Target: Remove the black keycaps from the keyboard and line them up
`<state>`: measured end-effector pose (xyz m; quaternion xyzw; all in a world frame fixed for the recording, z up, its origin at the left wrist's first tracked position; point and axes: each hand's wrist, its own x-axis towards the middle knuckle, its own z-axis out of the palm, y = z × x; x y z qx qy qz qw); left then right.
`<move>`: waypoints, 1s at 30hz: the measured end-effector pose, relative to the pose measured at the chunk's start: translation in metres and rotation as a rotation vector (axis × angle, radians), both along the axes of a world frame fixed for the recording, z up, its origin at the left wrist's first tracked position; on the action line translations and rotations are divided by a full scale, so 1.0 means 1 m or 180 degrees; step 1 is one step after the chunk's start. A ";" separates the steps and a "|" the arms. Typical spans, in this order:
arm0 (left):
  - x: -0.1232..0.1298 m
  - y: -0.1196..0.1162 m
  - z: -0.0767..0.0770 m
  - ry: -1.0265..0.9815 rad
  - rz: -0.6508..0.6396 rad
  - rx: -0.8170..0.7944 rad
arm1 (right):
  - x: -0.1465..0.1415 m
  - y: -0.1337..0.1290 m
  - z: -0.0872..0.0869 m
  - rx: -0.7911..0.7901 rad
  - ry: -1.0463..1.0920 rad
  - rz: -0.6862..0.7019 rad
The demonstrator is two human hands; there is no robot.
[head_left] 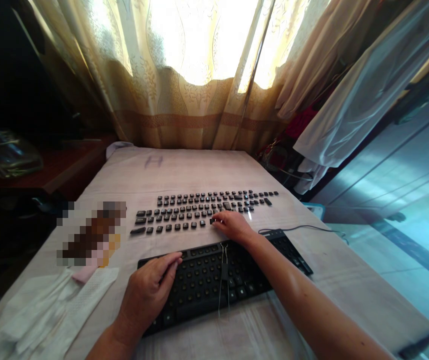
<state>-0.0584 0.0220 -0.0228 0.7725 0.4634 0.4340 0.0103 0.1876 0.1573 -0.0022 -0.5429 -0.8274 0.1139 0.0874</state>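
A black computer keyboard (199,285) lies at a slant on the cloth-covered table, most of its key sockets bare. My left hand (148,287) rests on its left end and grips it, with thumb and forefinger close together. Beyond the keyboard, removed black keycaps (189,216) are laid out in several rows. My right hand (231,225) reaches over the keyboard to the nearest row, its fingertips pinched on a small black keycap (211,221). Across the middle of the keyboard lies a wire keycap puller (225,271) with a black grip.
A cable (300,227) runs from the keyboard to the right. White cloth or paper (45,310) lies at the left, beside a blurred-out item (90,235). Patterned curtains (184,110) hang behind the table (199,167). A glass dish (9,152) stands on the brown furniture at left.
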 end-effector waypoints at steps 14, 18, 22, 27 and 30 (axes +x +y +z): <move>0.000 -0.002 -0.002 -0.0030 0.0021 -0.0166 | -0.002 0.009 -0.006 -0.0064 -0.0369 0.0227; 0.000 -0.001 -0.001 0.0015 0.0011 -0.0132 | -0.001 0.005 -0.001 -0.0056 -0.0414 0.0188; -0.001 0.000 -0.001 0.0040 0.0017 -0.0182 | 0.004 -0.004 0.007 -0.0011 -0.0422 0.0183; -0.002 0.000 -0.002 0.0107 0.0054 -0.0173 | 0.018 -0.035 0.021 0.0169 -0.0323 0.0777; -0.001 0.000 -0.002 0.0182 0.0079 -0.0154 | 0.028 -0.057 0.027 0.0144 -0.0372 0.1175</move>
